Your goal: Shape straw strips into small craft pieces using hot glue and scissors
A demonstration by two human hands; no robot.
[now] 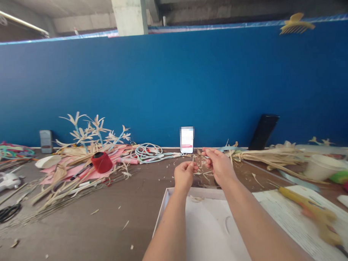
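Note:
Both hands are raised over the far edge of a shallow white box [210,192], a small gap between them. My left hand [183,176] is closed, thumb against the curled forefinger; a tiny pale tip shows above the fingers, too small to name. My right hand [220,166] pinches with thumb and fingertips, and a thin sliver seems to show there, its kind unclear. Pale curled scraps [197,199] lie inside the box. Behind the hands, a lit phone [187,140] leans on the blue partition, with fibre shavings [203,167] scattered on the table nearby.
Dried-leaf flowers [98,129], a red thread spool [102,162], a coiled pale cord [148,152] and black scissors [8,213] lie left. On the right are a yellow glue gun [310,209] on printed paper [275,214], raffia-like strands [266,157] and a white cup [322,167].

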